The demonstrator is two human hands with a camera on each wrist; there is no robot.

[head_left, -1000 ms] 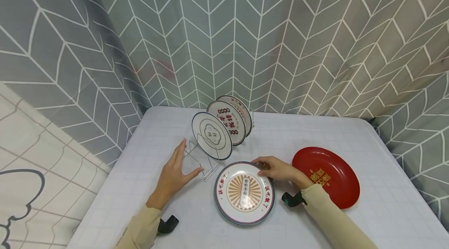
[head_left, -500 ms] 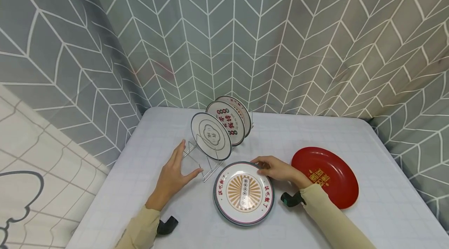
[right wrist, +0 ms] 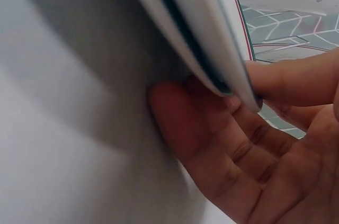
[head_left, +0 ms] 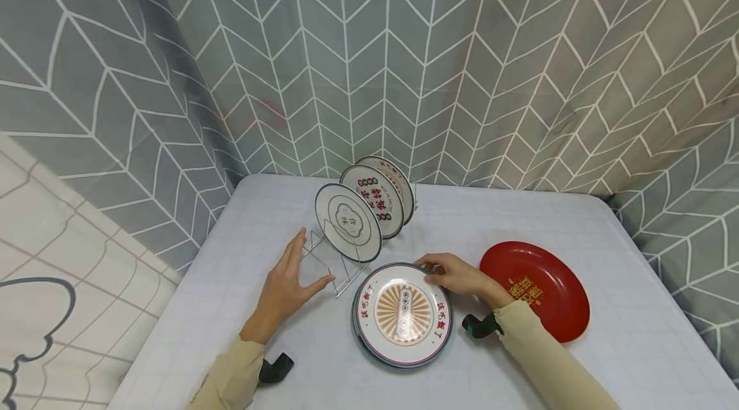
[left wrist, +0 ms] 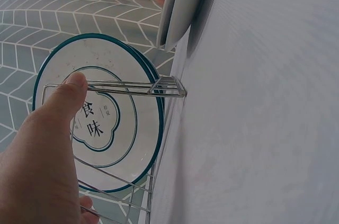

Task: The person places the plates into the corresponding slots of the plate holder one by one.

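My right hand point(head_left: 453, 274) holds the rim of the top plate point(head_left: 404, 317), thumb on its face and fingers beneath. This white plate has red lettering and an orange sunburst. In the right wrist view, a second plate point(right wrist: 172, 28) lies close against it underneath. My left hand point(head_left: 283, 291) is spread at the near left end of a wire plate rack point(head_left: 346, 281), fingers nearly straight. Its thumb point(left wrist: 71, 97) touches the wire in the left wrist view. A blue-rimmed plate point(head_left: 349, 224) stands tilted in the rack, with a red-lettered plate point(head_left: 378, 201) and another plate point(head_left: 404, 182) behind.
To the right lies a red oval dish point(head_left: 554, 288) with gold lettering, beside the right forearm. A white cloth covers the table point(head_left: 652, 333). Patterned grey curtains point(head_left: 439, 76) hang behind the table and at its sides.
The top plate has risen slightly at my right hand and shifted a little against the plate beneath. My left hand has stayed at the rack.
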